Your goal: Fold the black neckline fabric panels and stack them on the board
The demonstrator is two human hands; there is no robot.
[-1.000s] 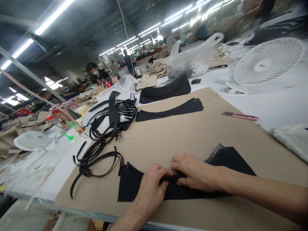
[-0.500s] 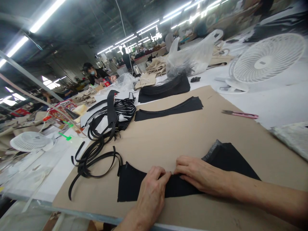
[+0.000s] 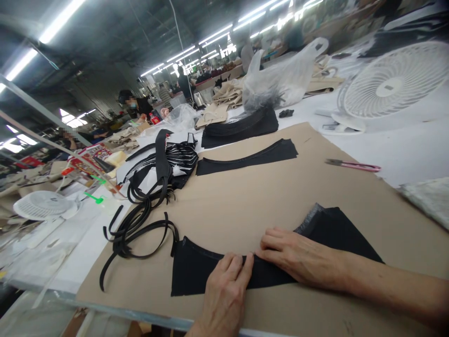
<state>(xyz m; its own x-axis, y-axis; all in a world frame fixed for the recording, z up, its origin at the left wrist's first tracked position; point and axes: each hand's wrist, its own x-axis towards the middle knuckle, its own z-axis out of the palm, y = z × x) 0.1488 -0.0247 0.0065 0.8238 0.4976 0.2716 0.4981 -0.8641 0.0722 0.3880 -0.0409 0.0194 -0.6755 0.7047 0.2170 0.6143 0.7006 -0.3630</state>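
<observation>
A curved black fabric piece (image 3: pixel 196 271) lies on the brown paper sheet (image 3: pixel 266 196) near the table's front edge. My left hand (image 3: pixel 226 290) lies on its middle, fingers stretched flat and pressing down. My right hand (image 3: pixel 298 257) rests just to the right, its fingers flat on the fabric's upper edge and almost touching the left fingertips. The right end of the fabric (image 3: pixel 336 229) shows a grey lining edge turned up. Neither hand grips anything.
Black straps (image 3: pixel 140 224) lie tangled at the left. Another curved black piece (image 3: pixel 245 159) and a black stack (image 3: pixel 242 128) lie farther back. A pink cutter (image 3: pixel 352 164), white fans (image 3: pixel 389 89) (image 3: pixel 44 206), a plastic bag (image 3: pixel 280 82). People work at far tables.
Both hands have slid slightly toward me and flattened on the fabric; a second ago their fingers were curled, pinching its upper edge. The fabric now lies smoother.
</observation>
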